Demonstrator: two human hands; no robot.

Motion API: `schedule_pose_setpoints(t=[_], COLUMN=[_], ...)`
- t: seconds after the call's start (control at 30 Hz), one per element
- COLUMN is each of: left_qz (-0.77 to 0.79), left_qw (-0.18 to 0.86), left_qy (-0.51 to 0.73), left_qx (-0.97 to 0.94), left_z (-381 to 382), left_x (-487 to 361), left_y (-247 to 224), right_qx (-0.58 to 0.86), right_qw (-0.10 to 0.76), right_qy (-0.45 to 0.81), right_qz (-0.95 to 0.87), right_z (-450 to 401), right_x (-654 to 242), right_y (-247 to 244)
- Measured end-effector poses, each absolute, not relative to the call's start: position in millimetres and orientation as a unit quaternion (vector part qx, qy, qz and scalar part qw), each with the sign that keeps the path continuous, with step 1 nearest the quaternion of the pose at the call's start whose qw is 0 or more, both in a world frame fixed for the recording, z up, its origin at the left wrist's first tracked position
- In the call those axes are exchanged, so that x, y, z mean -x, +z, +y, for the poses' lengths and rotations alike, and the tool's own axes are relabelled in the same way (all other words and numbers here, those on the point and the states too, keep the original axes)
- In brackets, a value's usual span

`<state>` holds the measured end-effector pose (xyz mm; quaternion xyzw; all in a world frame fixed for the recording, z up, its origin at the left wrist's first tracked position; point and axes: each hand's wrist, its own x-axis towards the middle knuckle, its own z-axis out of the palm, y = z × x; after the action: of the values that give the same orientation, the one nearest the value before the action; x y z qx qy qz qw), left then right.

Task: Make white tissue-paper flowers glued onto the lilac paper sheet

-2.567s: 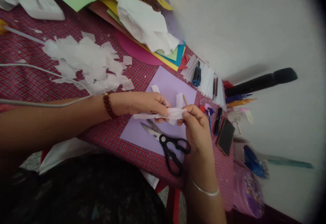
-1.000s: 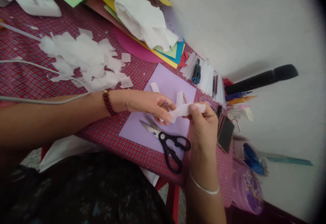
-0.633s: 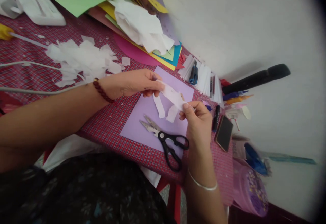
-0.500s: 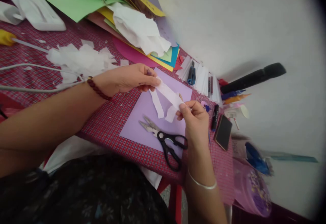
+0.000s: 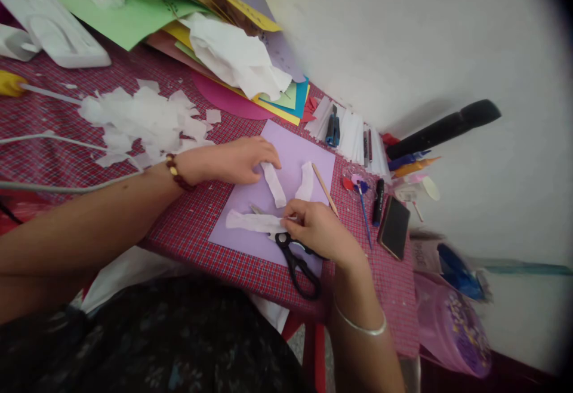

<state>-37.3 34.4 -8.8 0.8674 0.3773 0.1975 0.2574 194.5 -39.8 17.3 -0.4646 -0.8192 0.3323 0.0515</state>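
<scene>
Red checks cover the desk [image 5: 185, 217], where in the head view a white strip [image 5: 253, 222] extends over the scissors [image 5: 299, 271] and purple sheet [image 5: 293, 148], its end pinched between fingers of the right hand [image 5: 316, 226]. The left hand [image 5: 239, 160] keeps fingers loosely apart around the top of a second strip [image 5: 274, 187]; touching or not, I cannot tell. Such thin strip probably needs a light pinch, flat and clear of the scissors, because it could crease.

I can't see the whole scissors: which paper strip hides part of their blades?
The white paper strip pinched in the right hand partly covers the blades of the scissors; the other two strips lie farther up the purple sheet.
</scene>
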Motion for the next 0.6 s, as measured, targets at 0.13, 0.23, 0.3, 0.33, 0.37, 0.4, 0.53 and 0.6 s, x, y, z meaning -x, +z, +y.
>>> schedule_pose_setpoints(t=[0.13,0.23,0.3,0.33,0.37,0.4,0.53,0.6], left_qz=[0.386,0.414,0.438,0.449,0.456,0.458,0.393,0.361], left_qw=[0.187,0.192,0.231,0.264,0.307,0.358,0.554,0.609], left_qy=[0.159,0.190,0.222,0.241,0.259,0.274,0.299,0.294], left_qx=[-0.889,-0.869,-0.840,-0.819,-0.794,-0.766,-0.671,-0.642], left_z=[29.8,31.0,30.0,28.4,26.2,23.4,10.9,6.3], left_x=[25.4,21.8,21.0,20.7,20.5,20.1,17.6,15.8], left_y=[-19.8,-18.5,-12.3,-8.1,-3.4,1.2,14.6,16.4], right_qx=[0.447,0.461,0.492,0.507,0.520,0.528,0.515,0.497], right_qw=[0.054,0.119,0.187,0.220,0.250,0.277,0.350,0.364], right_qy=[0.345,0.350,0.335,0.330,0.328,0.331,0.382,0.406], right_qz=[-0.823,-0.806,-0.782,-0.765,-0.748,-0.732,-0.683,-0.675], right_z=[-38.7,-35.8,-32.8,-31.2,-29.6,-28.2,-25.9,-26.9], right_x=[-199.4,-202.7,-203.7,-203.7,-203.4,-202.8,-197.9,-195.0], right_y=[21.1,19.5,14.8,11.8,8.7,5.7,0.1,1.1])
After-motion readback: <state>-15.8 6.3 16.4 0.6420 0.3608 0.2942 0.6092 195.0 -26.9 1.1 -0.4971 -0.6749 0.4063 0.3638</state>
